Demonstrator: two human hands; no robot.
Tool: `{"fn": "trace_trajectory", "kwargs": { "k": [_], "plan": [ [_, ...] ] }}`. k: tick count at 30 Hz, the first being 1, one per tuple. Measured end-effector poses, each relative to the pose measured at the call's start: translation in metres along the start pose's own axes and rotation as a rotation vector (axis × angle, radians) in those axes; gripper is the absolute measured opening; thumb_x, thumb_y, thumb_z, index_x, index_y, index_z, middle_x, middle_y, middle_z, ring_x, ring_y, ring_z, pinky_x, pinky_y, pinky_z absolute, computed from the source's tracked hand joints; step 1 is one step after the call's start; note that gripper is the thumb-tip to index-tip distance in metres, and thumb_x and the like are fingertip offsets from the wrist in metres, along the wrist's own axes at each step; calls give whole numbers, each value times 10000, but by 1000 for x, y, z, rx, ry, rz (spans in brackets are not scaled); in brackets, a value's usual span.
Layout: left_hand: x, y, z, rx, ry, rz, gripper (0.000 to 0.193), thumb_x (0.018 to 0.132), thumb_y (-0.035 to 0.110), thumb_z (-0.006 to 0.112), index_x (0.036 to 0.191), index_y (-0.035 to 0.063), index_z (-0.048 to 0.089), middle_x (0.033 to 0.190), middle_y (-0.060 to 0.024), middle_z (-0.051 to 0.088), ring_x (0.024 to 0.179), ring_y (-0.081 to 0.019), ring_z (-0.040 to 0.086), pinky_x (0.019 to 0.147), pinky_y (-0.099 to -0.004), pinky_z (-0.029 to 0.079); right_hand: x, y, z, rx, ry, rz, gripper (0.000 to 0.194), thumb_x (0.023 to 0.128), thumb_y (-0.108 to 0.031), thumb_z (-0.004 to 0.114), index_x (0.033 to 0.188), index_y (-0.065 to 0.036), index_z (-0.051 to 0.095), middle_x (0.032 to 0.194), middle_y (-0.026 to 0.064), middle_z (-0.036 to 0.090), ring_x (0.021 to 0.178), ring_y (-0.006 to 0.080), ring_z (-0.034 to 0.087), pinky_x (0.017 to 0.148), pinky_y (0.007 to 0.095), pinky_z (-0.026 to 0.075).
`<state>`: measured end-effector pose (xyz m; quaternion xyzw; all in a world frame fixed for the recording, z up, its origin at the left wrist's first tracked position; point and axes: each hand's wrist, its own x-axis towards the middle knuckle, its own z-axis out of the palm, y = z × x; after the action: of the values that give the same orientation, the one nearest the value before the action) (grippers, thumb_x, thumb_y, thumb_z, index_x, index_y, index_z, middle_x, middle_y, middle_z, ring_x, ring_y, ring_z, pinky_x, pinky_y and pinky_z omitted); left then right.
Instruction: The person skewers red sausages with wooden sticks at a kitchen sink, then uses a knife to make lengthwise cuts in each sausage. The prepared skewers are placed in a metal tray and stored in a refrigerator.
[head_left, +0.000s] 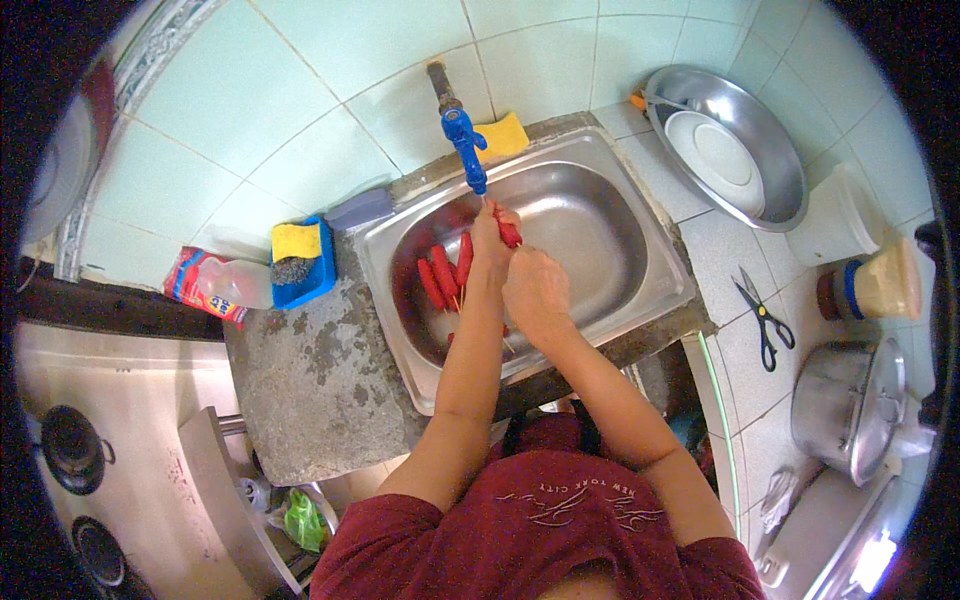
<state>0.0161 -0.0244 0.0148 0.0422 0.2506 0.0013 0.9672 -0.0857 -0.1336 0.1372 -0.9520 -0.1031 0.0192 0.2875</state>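
Note:
My left hand (491, 229) is under the spout of the blue faucet (465, 150), closed around a red sausage on a stick (510, 232). A thin stream of water reaches this hand. Just below it, my right hand (536, 289) is closed at the stick end of the same sausage; its fingers are mostly hidden. Several more red sausages on sticks (442, 274) lie at the left side of the stainless steel sink (585, 240), partly covered by my left forearm.
Left of the sink, a blue tray (304, 289) holds a yellow sponge (295, 241) and a steel scourer (292, 271). A yellow cloth (506, 137) lies behind the faucet. On the right are a metal basin (784, 165), black-handled scissors (763, 319) and a lidded pot (832, 405).

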Motion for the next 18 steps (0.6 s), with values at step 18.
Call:
{"fn": "trace_trajectory", "kwargs": {
  "k": [18],
  "plan": [
    [10, 1, -9, 134, 43, -56, 203, 861, 195, 556, 805, 67, 409, 656, -38, 410, 482, -104, 393, 382, -185, 360, -5, 9, 8, -5, 11, -46, 136, 754, -75, 532, 751, 26, 622, 780, 221, 630, 731, 350, 641, 671, 412, 518]
  ]
}}
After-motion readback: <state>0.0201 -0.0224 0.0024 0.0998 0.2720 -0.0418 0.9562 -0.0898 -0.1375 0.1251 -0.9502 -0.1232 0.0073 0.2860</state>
